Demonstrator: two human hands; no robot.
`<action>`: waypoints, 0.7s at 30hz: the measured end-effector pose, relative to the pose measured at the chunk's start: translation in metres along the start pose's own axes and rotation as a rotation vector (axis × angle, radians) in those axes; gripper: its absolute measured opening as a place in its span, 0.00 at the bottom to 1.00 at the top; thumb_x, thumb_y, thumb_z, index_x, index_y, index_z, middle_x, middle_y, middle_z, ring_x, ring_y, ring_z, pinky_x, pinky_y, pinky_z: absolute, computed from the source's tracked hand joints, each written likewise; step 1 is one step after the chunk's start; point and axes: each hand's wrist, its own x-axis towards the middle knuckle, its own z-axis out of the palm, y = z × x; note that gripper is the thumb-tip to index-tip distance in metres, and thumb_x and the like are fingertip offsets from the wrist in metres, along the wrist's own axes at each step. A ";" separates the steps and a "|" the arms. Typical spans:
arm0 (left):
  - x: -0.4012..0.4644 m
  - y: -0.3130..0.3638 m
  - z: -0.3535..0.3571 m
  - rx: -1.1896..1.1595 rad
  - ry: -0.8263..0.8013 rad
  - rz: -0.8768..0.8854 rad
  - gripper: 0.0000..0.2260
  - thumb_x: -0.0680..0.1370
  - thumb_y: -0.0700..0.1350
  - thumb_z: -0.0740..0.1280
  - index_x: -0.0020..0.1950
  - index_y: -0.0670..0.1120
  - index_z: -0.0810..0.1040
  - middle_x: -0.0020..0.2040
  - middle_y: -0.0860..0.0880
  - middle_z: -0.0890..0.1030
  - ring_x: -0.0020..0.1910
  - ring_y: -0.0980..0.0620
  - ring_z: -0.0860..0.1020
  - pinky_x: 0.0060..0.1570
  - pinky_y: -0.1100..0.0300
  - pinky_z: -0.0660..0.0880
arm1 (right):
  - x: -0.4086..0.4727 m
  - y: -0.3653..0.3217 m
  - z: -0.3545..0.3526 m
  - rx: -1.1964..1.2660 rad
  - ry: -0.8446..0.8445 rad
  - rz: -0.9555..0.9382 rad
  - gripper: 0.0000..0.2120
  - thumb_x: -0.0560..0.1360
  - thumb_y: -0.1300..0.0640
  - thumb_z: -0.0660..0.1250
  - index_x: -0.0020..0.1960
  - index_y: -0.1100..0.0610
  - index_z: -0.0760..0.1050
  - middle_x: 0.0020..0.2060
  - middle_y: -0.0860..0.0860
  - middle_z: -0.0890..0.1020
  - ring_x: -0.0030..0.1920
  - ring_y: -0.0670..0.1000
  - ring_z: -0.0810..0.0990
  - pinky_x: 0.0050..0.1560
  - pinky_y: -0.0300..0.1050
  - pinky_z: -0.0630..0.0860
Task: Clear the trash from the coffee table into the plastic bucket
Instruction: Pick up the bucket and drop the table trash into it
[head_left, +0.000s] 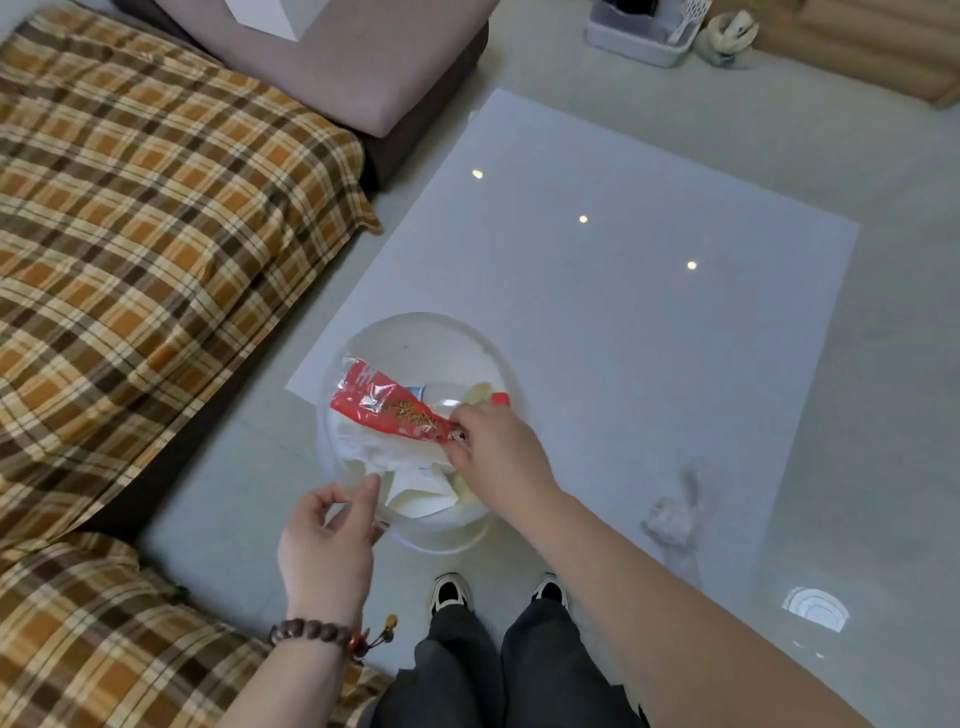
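Note:
A clear plastic bucket (415, 332) stands at the near left corner of the white glossy coffee table (623, 291). Inside it lie white crumpled tissues (400, 452), a clear bottle and yellowish scraps. My right hand (493, 447) is over the bucket's right side, fingers pinched on one end of a red snack wrapper (384, 402) that stretches across the bucket's opening. My left hand (327, 540) hovers at the bucket's near rim, thumb and fingers apart, holding nothing that I can see.
A plaid-covered sofa (156, 234) runs along the left, with a mauve cushion (353, 67) at the back. A grey bin (644, 31) and a white ornament (727, 36) sit on the floor far right. My shoes (452, 592) show below the table's near edge.

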 end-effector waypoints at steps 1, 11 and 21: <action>-0.003 -0.001 0.003 -0.004 -0.020 0.006 0.17 0.74 0.52 0.74 0.48 0.39 0.78 0.40 0.52 0.85 0.32 0.58 0.85 0.46 0.51 0.81 | 0.001 -0.002 -0.001 -0.009 -0.050 0.008 0.09 0.75 0.52 0.65 0.49 0.58 0.76 0.45 0.55 0.79 0.48 0.56 0.76 0.43 0.48 0.71; -0.013 -0.002 0.016 -0.070 -0.129 -0.055 0.16 0.74 0.49 0.74 0.47 0.37 0.78 0.42 0.49 0.87 0.34 0.52 0.86 0.49 0.50 0.81 | -0.033 0.026 -0.021 0.118 -0.124 0.019 0.25 0.75 0.50 0.67 0.69 0.53 0.67 0.66 0.52 0.74 0.66 0.54 0.69 0.64 0.48 0.67; -0.030 0.004 0.030 -0.030 -0.245 0.015 0.16 0.72 0.53 0.75 0.43 0.41 0.77 0.32 0.57 0.85 0.35 0.53 0.87 0.47 0.52 0.80 | -0.040 0.031 -0.004 -0.113 -0.431 -0.129 0.16 0.80 0.57 0.55 0.62 0.54 0.76 0.51 0.55 0.79 0.54 0.57 0.72 0.54 0.56 0.74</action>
